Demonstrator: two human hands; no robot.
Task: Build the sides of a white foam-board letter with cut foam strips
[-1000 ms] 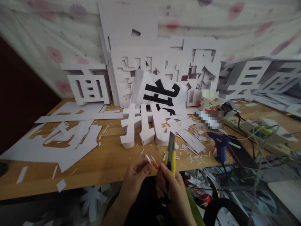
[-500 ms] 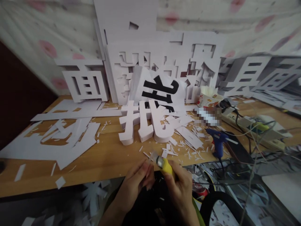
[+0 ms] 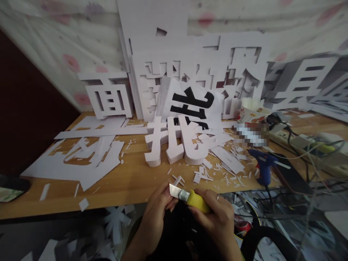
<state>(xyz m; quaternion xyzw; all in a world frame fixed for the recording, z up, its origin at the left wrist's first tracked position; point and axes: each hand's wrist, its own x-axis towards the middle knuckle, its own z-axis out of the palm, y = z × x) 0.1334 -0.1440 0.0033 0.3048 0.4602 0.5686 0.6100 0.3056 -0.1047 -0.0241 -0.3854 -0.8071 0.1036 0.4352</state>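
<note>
One right-hand grip (image 3: 217, 212) curls closed around a yellow knife (image 3: 198, 202).

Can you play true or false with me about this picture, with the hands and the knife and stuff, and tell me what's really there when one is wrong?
1. The right hand holds a knife with a yellow handle. True.
2. The knife's blade points away from the left hand. False: the blade points toward the left hand.
3. White scraps lie on the wooden table. True.
4. The glue gun is in the left hand. False: the glue gun lies near the table's edge, apart from both hands.
5. The glue gun is blue. True.
</note>
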